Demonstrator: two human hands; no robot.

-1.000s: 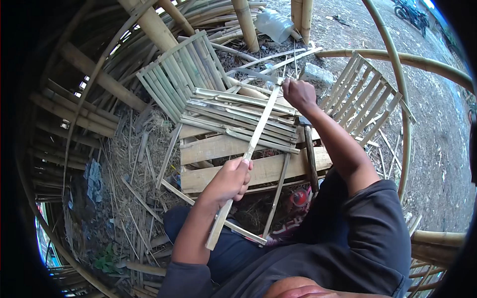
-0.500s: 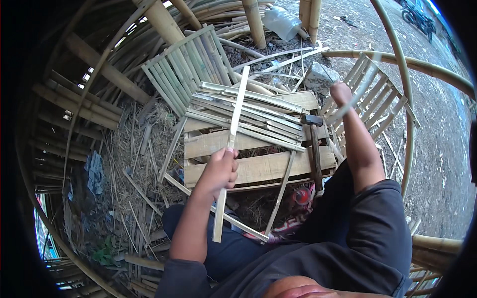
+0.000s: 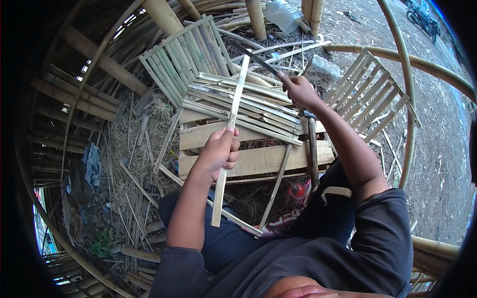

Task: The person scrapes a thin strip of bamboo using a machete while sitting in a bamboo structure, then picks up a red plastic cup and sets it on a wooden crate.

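Observation:
My left hand (image 3: 218, 153) is closed around a long pale bamboo strip (image 3: 236, 101), gripping it below its middle; the strip stands slanted, its top tilting right. In my right hand (image 3: 298, 91) is a long dark-bladed knife (image 3: 254, 58), its tip pointing far left, past the strip's upper end. Whether blade and strip touch I cannot tell. Beneath both hands, a bundle of split bamboo strips (image 3: 263, 119) lies across a low slatted wooden bench (image 3: 258, 164). A hammer (image 3: 312, 149) rests at the bench's right end, its head partly hidden by my right arm.
Slatted bamboo panels lean at the far left (image 3: 184, 62) and right (image 3: 370, 92) of the bench. A stone block (image 3: 323, 71) and a clear plastic jug (image 3: 283, 16) sit behind. A curled bamboo piece (image 3: 336, 191) lies on my right leg. Bamboo poles (image 3: 405, 89) curve along the right side.
My right hand has swung the knife left, from near the stone to beside the strip's top. A blurred airborne piece is gone from there; a curled piece now lies on my right leg.

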